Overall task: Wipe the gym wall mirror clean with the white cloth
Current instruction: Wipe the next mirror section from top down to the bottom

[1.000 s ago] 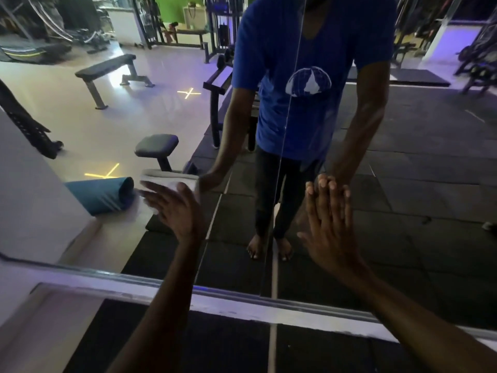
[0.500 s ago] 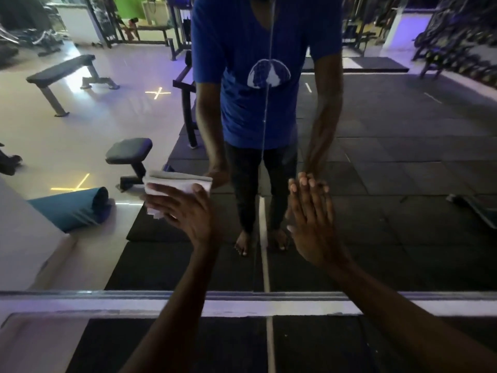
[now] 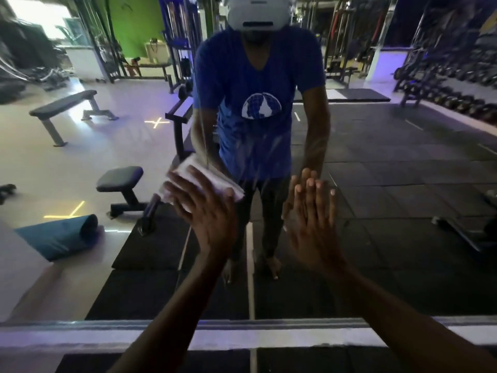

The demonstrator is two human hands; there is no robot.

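Compared with one second ago, the left hand (image 3: 207,211) has carried the white cloth (image 3: 200,181) up and to the right on the mirror (image 3: 390,184), and the cloth is now tilted. It presses the folded cloth flat on the glass with straight fingers. The right hand (image 3: 312,224) stays open, palm flat on the mirror just beside. I judge the wiping is in progress, with streaks visible above the cloth. The cloth is blurred by motion, the left palm hides part of it, and the mirror top is cut off
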